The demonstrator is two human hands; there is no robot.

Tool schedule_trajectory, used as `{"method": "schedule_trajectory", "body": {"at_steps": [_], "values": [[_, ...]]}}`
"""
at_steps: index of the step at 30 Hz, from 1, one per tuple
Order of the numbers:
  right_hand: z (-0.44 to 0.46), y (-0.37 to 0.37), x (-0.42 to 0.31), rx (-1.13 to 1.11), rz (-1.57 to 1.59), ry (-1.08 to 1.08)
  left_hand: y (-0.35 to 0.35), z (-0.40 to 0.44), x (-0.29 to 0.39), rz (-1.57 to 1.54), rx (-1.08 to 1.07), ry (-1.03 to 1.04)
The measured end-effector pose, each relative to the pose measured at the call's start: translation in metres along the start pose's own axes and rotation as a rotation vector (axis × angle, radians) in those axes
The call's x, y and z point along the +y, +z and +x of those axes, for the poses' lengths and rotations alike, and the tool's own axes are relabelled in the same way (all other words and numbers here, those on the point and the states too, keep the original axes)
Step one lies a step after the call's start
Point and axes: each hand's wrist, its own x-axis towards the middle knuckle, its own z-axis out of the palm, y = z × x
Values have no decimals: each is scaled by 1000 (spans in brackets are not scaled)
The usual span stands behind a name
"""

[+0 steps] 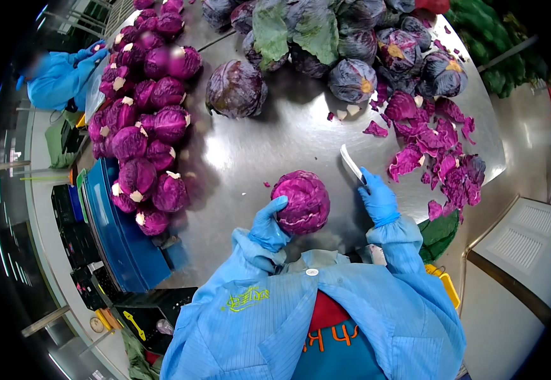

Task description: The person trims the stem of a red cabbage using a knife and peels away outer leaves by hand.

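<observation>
My left hand, in a blue glove, holds a peeled purple cabbage by its left side, low over the steel table. In my right hand, also gloved in blue, is a knife with a pale blade that points up and to the left. The knife is to the right of the cabbage, apart from it. A dark unpeeled cabbage sits farther back on the table.
Peeled cabbages are piled along the left, unpeeled ones at the back. Torn leaves lie at the right. A blue bin stands at the left edge. Another person in blue is at the far left.
</observation>
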Motion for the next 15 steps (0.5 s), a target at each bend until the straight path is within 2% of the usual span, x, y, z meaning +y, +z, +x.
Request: {"method": "schedule_trajectory", "body": {"at_steps": [2,5,8,9,11,14,15], "values": [[-3,0,7,84,-276,-81,-2,5,-3,-32,68,24],[-5,-23,-30,143,52,-158,0,9,-10,-31,179,20],[-24,-28,-71,-85,462,-181,-12,16,-19,-8,173,-8],[-30,-21,-81,-47,442,-269,-16,18,-22,-3,172,-20],[-42,-10,-98,19,155,-269,-30,22,-28,-67,171,-57],[-49,1,-99,37,155,-243,-46,31,-32,-38,221,-8],[-50,4,-98,22,257,-235,-50,32,-34,-6,248,20]]}}
